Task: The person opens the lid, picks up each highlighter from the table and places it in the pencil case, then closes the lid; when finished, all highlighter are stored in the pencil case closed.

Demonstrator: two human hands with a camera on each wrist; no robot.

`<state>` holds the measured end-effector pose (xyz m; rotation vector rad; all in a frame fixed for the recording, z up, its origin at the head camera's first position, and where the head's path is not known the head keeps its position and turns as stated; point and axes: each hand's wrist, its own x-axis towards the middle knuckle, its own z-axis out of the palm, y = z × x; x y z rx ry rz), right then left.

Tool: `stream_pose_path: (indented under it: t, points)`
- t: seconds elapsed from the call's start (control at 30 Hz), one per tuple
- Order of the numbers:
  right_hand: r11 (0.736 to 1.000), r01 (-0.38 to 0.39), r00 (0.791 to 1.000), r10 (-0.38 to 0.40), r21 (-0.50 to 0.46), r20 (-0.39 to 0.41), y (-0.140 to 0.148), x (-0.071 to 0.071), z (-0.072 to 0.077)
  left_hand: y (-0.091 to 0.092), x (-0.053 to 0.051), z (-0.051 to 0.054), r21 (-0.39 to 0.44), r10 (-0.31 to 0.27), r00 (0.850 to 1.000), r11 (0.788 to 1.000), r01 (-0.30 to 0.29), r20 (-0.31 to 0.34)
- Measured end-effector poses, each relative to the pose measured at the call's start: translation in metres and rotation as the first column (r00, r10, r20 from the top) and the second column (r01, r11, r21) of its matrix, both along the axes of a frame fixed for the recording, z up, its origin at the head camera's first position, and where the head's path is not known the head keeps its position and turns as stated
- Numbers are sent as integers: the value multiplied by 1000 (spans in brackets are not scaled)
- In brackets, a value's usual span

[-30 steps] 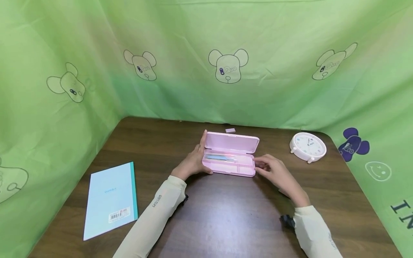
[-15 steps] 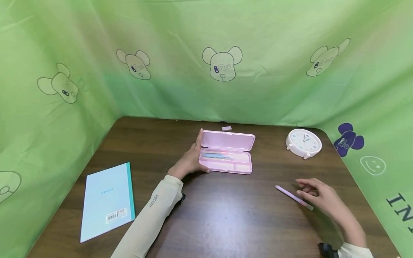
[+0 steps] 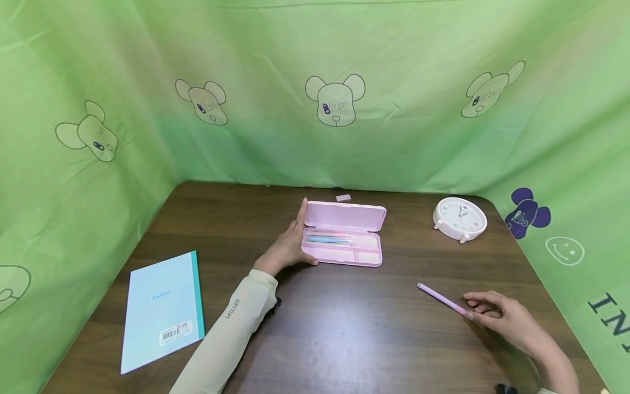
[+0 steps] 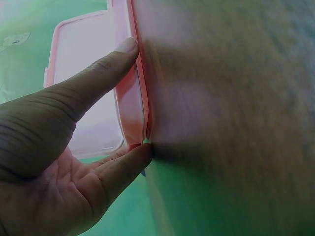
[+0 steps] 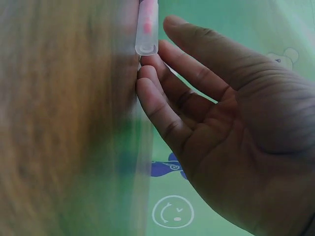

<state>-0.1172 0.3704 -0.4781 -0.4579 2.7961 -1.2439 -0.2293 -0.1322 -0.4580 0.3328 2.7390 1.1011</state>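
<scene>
A pink pencil case [image 3: 331,253] lies with its lid raised near the middle of the table; several pens [image 3: 327,239], one blue, are in its rear compartment. My left hand [image 3: 285,249] holds the case by its left end, the thumb on the front wall and the other fingers around the side. To the right, a light purple pen [image 3: 440,297] with a clear cap [image 5: 147,42] lies on the table. My right hand [image 3: 512,323] is at the capped end, fingers loosely bent; in the right wrist view, a gap separates the thumb from the cap.
A light blue notebook [image 3: 162,312] lies at the left of the table. Behind the case is a small pink eraser-like block [image 3: 343,197]. A white clock [image 3: 460,219] sits at the back right. Green printed cloth [image 3: 266,137] hangs around the table [image 3: 339,328].
My right hand has moved from the case's right end toward the lower right, to the purple pen's capped end. My left hand has stayed on the case. The view has shifted slightly.
</scene>
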Motion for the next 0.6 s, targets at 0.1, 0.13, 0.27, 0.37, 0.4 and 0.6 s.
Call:
stream_pose_path:
  t: [0.1,0.13,0.27,0.37,0.4,0.6]
  points:
    - [999,-22,999,22,-29,-25,-1,0,-2,-5,-9,-19,0,-16,999,1000,16,-37]
    - [999,-28,999,27,-27,-33,-1,0,-3,-6,-12,-24,2,-16,999,1000,16,-43]
    - [1000,-25,998,26,15,-50,-3,1,-2,-5,-12,-22,2,-15,999,1000,15,-37]
    - [998,-14,998,18,64,-63,-4,1,-1,-2,-4,-6,2,-8,1000,1000,8,-7]
    - [997,-5,998,10,77,-66,-4,1,-1,-1,-1,-1,5,-5,1000,1000,5,-2]
    - [992,42,993,-28,120,-113,-6,-4,-4,-4,-11,-20,-7,6,1000,1000,-7,-19]
